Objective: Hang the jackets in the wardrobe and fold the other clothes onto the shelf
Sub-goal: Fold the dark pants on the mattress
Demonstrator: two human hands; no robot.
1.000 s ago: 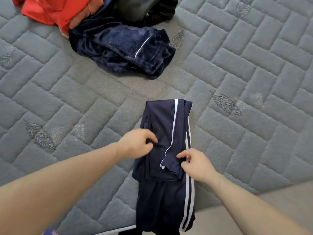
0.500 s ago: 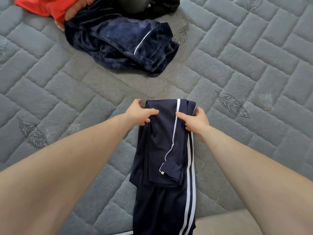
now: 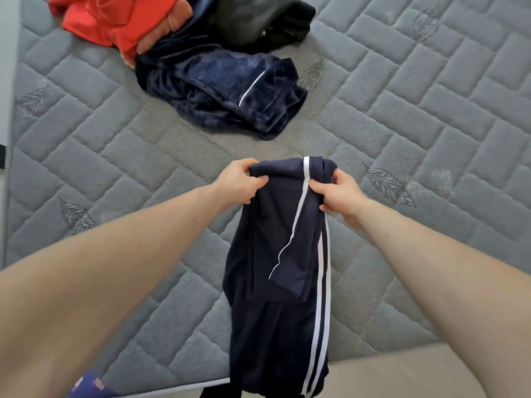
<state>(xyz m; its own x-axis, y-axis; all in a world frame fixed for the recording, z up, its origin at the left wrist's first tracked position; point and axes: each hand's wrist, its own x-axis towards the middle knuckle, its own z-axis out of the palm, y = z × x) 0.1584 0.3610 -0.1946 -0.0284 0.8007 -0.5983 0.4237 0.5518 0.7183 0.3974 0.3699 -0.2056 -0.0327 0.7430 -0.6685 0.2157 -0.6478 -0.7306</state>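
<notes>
Navy track pants [image 3: 283,254] with white side stripes lie folded lengthwise on the grey quilted mattress [image 3: 115,145], their lower part hanging over the near edge. My left hand [image 3: 240,183] grips the far left corner of the folded end. My right hand [image 3: 340,193] grips the far right corner beside the white stripe. The far end is lifted slightly off the mattress between both hands.
A heap of clothes lies at the far side: a dark blue fleece garment [image 3: 227,90] with white piping, a red and orange garment [image 3: 120,21], and a black one [image 3: 258,21]. Beige floor [image 3: 402,374] shows past the mattress's near edge.
Both hands slid from the middle of the pants up to the far folded end and took hold of its two corners, which now rise a little.
</notes>
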